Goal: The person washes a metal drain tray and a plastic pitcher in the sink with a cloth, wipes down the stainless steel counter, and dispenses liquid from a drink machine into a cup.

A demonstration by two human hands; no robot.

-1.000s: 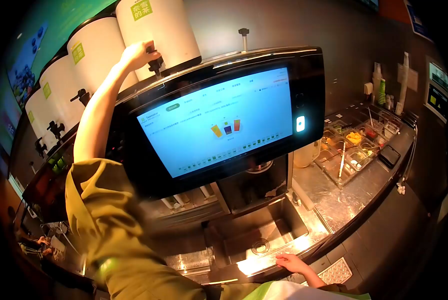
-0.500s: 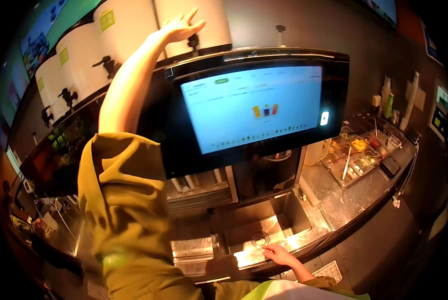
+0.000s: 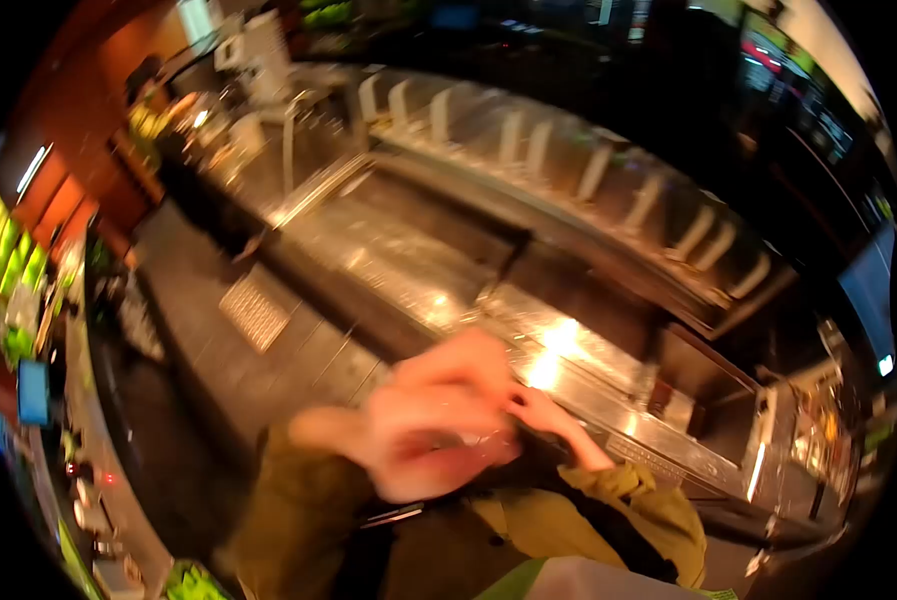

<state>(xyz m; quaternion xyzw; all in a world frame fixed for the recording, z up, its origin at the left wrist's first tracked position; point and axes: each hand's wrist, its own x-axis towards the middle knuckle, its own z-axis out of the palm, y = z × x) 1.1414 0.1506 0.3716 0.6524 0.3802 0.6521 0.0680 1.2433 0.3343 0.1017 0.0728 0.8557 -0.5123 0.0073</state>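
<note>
My left hand [image 3: 438, 410] is close to the camera, raised in front of my chest and smeared by motion. Its fingers seem bent, but whether anything is in them cannot be made out. Just behind it, to the right, is my right hand [image 3: 540, 408], its fingertips mostly hidden by the left one. Both hands are on my side of the steel counter [image 3: 513, 325], whose surface shines under a bright light.
Along the counter's back stands a row of white upright handles [image 3: 596, 172]. A steel sink basin [image 3: 713, 385] is at the right. A co-worker [image 3: 153, 110] is at the far left. A textured plate [image 3: 255, 307] lies on the dark floor.
My left hand has come down from the white dispensers to in front of my chest. The view has swung left, so the large screen has left the middle.
</note>
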